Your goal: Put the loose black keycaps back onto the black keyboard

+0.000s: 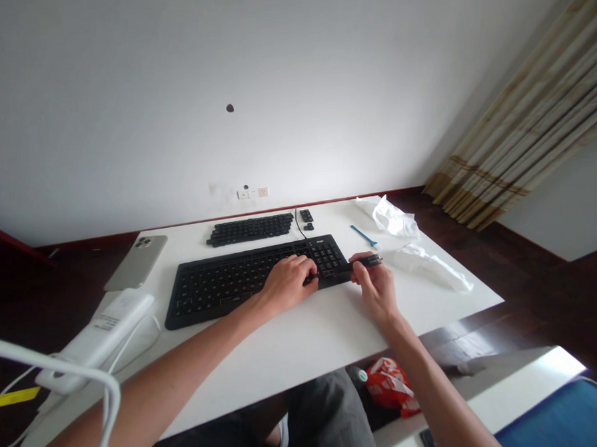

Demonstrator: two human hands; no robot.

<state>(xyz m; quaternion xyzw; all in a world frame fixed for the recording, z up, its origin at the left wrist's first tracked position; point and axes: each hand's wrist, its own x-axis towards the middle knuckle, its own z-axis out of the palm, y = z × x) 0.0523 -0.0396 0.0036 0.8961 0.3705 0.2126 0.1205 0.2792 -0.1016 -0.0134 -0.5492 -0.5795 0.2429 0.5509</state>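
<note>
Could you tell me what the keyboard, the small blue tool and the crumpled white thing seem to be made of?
The black keyboard looks like matte moulded plastic: its surface is dull, with no metal shine. The blue tool seems plastic, from its bright, even colour. The crumpled white sheet looks like thin plastic film or tissue: soft creases; I cannot tell which.

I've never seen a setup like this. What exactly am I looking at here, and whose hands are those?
This single picture comes from a camera worn on a person's head, looking forward and down, so these are the person's own bare hands, not a machine. On the white desk sits a black keyboard. The left hand touches its keys, while the right hand holds a slim black object near the keyboard's right end. Nearby lie a strip of black keys, a small blue stick, crumpled white plastic and a phone.
</note>
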